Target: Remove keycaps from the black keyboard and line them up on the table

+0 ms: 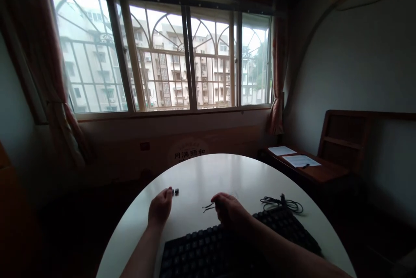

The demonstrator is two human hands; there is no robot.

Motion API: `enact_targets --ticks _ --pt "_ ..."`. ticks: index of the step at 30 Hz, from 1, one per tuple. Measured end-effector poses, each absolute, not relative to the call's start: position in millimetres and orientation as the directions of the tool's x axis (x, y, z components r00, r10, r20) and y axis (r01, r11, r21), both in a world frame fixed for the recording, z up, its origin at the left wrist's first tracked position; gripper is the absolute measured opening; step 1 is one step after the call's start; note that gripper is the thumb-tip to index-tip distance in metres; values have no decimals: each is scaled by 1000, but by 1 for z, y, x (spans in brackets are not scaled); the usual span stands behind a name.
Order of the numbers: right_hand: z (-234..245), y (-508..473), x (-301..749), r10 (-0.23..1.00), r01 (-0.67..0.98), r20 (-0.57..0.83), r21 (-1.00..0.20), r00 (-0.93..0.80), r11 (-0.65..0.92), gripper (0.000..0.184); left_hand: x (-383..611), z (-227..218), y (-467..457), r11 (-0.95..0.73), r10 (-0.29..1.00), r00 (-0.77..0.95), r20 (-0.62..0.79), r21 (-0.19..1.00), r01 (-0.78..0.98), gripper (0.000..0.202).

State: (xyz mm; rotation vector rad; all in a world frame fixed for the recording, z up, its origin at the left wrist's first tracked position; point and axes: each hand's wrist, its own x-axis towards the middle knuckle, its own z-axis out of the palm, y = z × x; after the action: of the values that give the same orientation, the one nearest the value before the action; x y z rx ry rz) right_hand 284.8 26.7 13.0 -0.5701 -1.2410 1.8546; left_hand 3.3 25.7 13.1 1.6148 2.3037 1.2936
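Observation:
A black keyboard [191, 247] lies on the white round table, close to me. My left hand [160, 208] is closed beyond its left end, with thumb and fingers pinched at a small black keycap [173, 192]. Another dark keycap [177, 192] lies on the table just right of it. My right hand [229, 209] is above the keyboard's far edge, its fingers wrapped round a wire keycap puller [208, 207]. The two thin wire prongs point left; its handle is hidden in the hand. My right forearm covers the middle of the keyboard.
A coiled black cable [282, 203] lies beyond the keyboard's right part. The white table [224, 172] has a curved edge. At the right, sheets of paper [300, 160] and a small dark item [306, 166] lie on a wooden bench [331, 172]. Windows are ahead.

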Motion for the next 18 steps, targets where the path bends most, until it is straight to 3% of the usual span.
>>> enact_targets --ticks 7,18 --pt "-6 39 282 734 -400 178 -906 -656 -138 45 2 11 32 0 874 -277 400 569 822 44" --pt "4 29 280 777 -344 175 -937 -605 -57 30 12 14 29 12 871 -305 385 604 797 45"
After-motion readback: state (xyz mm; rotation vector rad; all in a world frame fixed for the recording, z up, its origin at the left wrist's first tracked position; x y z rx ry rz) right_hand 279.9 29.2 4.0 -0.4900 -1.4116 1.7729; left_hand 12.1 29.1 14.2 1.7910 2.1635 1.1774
